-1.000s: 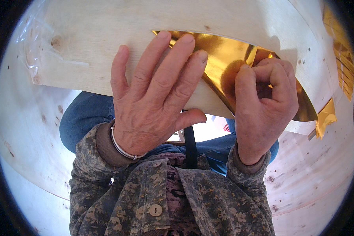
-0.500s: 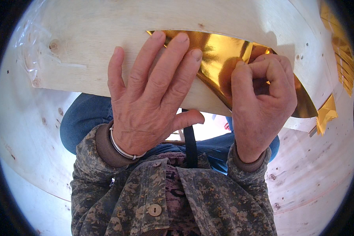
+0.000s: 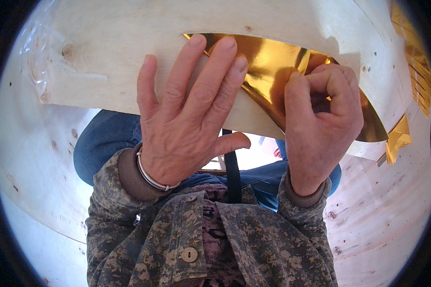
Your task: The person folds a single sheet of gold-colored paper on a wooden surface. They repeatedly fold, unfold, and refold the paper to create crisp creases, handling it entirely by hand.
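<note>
The right hand [image 3: 324, 117] pinches gold foil [image 3: 270, 57] on a board [image 3: 115, 83], the left hand [image 3: 184, 117] splayed.

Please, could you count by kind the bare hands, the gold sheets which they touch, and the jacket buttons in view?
Bare hands: 2 (left hand, right hand)
Gold sheet: 1
Jacket buttons: 2 (upper button, lower button)
Total: 5
</note>
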The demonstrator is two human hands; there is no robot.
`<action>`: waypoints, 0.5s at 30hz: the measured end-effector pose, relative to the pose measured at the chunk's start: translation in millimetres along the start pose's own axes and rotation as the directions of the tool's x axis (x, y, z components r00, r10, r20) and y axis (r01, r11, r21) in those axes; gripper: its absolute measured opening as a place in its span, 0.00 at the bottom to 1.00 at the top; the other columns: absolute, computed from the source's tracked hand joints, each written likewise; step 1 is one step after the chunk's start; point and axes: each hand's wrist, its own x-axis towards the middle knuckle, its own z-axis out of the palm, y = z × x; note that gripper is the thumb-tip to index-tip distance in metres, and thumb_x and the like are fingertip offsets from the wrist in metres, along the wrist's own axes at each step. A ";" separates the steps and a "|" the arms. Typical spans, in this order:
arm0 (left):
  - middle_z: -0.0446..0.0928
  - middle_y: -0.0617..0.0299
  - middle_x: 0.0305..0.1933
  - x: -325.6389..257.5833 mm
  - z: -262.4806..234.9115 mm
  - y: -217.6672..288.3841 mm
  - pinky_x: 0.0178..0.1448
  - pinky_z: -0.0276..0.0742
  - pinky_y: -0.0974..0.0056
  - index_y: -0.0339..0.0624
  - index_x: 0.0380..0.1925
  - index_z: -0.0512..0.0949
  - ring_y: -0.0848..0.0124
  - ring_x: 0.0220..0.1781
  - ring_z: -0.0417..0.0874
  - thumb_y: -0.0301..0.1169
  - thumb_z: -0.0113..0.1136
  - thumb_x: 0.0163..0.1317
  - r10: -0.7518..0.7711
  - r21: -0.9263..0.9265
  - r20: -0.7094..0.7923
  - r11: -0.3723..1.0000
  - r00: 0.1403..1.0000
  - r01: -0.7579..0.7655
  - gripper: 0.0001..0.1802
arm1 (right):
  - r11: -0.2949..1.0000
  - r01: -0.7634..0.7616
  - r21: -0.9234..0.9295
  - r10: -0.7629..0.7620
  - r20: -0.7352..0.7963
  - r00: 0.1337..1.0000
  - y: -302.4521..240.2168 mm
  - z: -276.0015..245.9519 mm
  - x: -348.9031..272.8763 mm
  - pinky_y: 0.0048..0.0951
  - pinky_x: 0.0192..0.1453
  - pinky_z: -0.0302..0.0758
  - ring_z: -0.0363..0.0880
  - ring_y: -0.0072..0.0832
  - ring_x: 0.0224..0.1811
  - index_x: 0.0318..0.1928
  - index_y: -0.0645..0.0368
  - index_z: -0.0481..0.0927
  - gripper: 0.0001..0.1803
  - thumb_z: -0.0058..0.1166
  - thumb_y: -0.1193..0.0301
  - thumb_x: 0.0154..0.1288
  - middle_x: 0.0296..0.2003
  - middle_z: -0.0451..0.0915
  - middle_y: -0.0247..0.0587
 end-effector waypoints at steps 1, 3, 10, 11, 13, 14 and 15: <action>0.64 0.57 0.76 -0.4 0.6 0.0 0.81 0.36 0.44 0.42 0.69 0.68 0.57 0.79 0.58 0.72 0.38 0.63 0.005 0.010 0.002 1.000 1.000 -0.005 0.50 | 1.000 -0.013 0.003 0.013 0.004 1.000 -0.6 -0.2 -0.2 0.19 0.34 0.71 0.72 0.17 0.29 0.27 0.60 0.75 0.08 0.61 0.79 0.60 0.30 0.73 0.32; 0.63 0.57 0.76 -1.2 0.7 0.3 0.81 0.35 0.44 0.41 0.70 0.68 0.57 0.79 0.58 0.72 0.37 0.64 0.011 0.027 0.020 1.000 1.000 -0.011 0.50 | 0.999 -0.038 0.010 0.038 0.010 0.999 -1.9 -0.9 -0.4 0.19 0.34 0.72 0.73 0.17 0.29 0.27 0.60 0.75 0.08 0.61 0.79 0.60 0.30 0.73 0.32; 0.62 0.56 0.77 0.3 2.7 -0.5 0.81 0.33 0.43 0.41 0.71 0.65 0.59 0.79 0.61 0.70 0.39 0.64 0.041 0.072 0.036 0.996 0.998 -0.044 0.49 | 0.998 -0.001 -0.069 0.001 -0.002 1.000 -2.7 -1.0 -0.1 0.20 0.35 0.74 0.75 0.19 0.29 0.27 0.58 0.76 0.08 0.62 0.76 0.61 0.28 0.74 0.32; 0.62 0.56 0.77 -0.8 2.3 -0.5 0.81 0.33 0.42 0.41 0.71 0.65 0.58 0.79 0.61 0.69 0.40 0.64 0.048 0.109 0.048 0.993 0.998 -0.053 0.49 | 0.997 0.017 -0.080 -0.017 -0.002 1.000 -2.3 -0.9 -0.3 0.20 0.36 0.74 0.75 0.19 0.29 0.28 0.58 0.76 0.08 0.62 0.76 0.61 0.28 0.75 0.32; 0.59 0.54 0.78 -1.7 5.0 -2.0 0.80 0.34 0.39 0.49 0.73 0.64 0.58 0.79 0.59 0.68 0.46 0.59 0.065 0.101 0.040 0.993 0.997 -0.069 0.48 | 0.997 0.051 -0.061 -0.054 -0.037 0.998 -0.5 1.7 -0.8 0.23 0.33 0.73 0.75 0.22 0.27 0.26 0.59 0.76 0.08 0.62 0.77 0.59 0.26 0.75 0.34; 0.58 0.54 0.79 -1.8 7.3 -2.2 0.79 0.35 0.39 0.52 0.73 0.64 0.58 0.80 0.58 0.67 0.50 0.56 0.071 0.063 0.015 0.995 0.997 -0.071 0.49 | 0.997 0.068 -0.032 -0.070 -0.073 0.995 1.2 4.6 -0.5 0.26 0.29 0.72 0.75 0.25 0.24 0.24 0.61 0.75 0.08 0.62 0.79 0.56 0.24 0.74 0.37; 0.57 0.55 0.79 -2.8 8.5 -2.3 0.79 0.35 0.38 0.55 0.73 0.64 0.58 0.80 0.58 0.67 0.55 0.54 0.076 0.027 -0.014 0.997 0.997 -0.076 0.49 | 0.995 0.102 -0.001 -0.101 -0.116 0.988 2.6 6.5 -1.1 0.29 0.26 0.71 0.75 0.29 0.21 0.22 0.62 0.74 0.09 0.61 0.80 0.53 0.23 0.73 0.39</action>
